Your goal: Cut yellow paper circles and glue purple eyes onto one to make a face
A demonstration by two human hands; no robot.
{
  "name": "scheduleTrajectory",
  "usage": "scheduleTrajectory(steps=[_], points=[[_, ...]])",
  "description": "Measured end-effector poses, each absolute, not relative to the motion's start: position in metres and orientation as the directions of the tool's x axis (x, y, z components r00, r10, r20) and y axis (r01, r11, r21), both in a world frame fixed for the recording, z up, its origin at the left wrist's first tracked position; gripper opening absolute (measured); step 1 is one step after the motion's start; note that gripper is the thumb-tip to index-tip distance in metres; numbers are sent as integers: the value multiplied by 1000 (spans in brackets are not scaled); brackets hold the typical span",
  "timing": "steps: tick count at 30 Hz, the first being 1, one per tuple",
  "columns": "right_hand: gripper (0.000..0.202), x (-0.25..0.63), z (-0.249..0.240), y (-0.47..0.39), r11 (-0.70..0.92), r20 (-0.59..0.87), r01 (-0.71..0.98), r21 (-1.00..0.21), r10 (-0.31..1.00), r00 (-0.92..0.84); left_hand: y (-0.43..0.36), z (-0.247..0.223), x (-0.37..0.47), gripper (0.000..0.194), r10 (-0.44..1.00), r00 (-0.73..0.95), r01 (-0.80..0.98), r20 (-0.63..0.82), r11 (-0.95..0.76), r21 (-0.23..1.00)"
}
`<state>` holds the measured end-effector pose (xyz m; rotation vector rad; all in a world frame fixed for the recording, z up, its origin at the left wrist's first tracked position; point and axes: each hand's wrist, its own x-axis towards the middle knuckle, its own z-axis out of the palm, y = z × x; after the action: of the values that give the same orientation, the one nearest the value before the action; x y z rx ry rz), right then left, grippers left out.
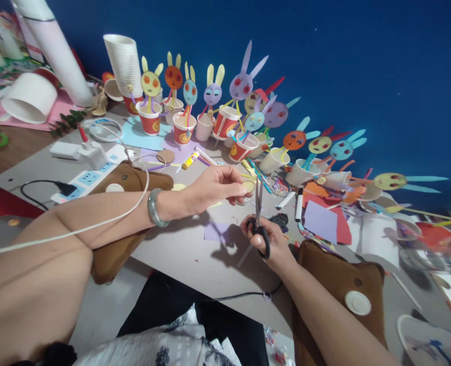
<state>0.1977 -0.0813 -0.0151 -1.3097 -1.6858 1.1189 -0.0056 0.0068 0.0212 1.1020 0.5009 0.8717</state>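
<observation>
My left hand, with a bangle on its wrist, pinches a small pale yellow paper piece between thumb and fingertips above the table. In my right hand are black-handled scissors, their blades pointing up beside the paper. The blades look nearly closed; whether they touch the paper I cannot tell. Below the hands, a purple paper square lies on the grey table under their shadow. Behind them stands a row of paper cups with rabbit-faced paper discs on coloured stems.
Brown cushions lie under both forearms. At left are a power strip, a white cable crossing my left arm, and a cup stack. Purple paper, markers and a glue stick lie around. A blue wall rises behind.
</observation>
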Motion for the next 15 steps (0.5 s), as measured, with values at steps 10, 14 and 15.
scheduleTrajectory(steps=[10, 14, 15], points=[[67, 198, -16, -81, 127, 38, 348, -929, 967, -250, 7, 19, -3, 27, 821, 563, -427, 100, 185, 885], [67, 197, -15, -82, 127, 36, 343, -931, 965, -258, 8, 19, -2, 24, 832, 551, -412, 64, 205, 888], [67, 196, -14, -82, 125, 35, 342, -931, 965, -258, 9, 20, -2, 23, 832, 551, -402, 60, 202, 893]])
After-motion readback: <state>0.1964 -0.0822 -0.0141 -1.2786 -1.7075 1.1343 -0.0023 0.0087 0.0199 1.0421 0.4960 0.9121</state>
